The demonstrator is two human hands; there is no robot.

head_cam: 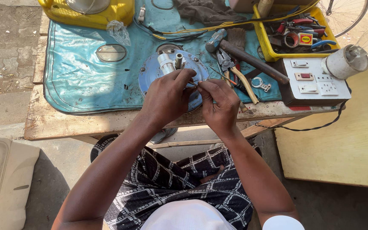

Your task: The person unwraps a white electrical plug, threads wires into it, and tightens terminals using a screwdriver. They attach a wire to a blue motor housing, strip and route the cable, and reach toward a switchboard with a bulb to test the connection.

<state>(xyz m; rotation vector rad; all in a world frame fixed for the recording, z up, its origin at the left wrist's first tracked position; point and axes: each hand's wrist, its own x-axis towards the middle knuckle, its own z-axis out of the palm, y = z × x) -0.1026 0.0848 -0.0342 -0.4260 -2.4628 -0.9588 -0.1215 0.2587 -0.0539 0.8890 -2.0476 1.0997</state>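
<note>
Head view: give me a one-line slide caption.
Both hands, left hand and right hand, pinch thin wires over a round blue motor on a workbench beside hammer and pliers.

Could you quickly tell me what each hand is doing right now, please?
Left hand: closed, pinching thin wires over the blue round motor housing.
Right hand: closed, pinching the same wires.

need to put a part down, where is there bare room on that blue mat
The widest bare patch of the blue plastic mat lies left of the round blue metal disc, below the yellow plastic container. Right of the disc it is crowded: hammer, yellow-handled pliers, white switch board, both hands.
</note>
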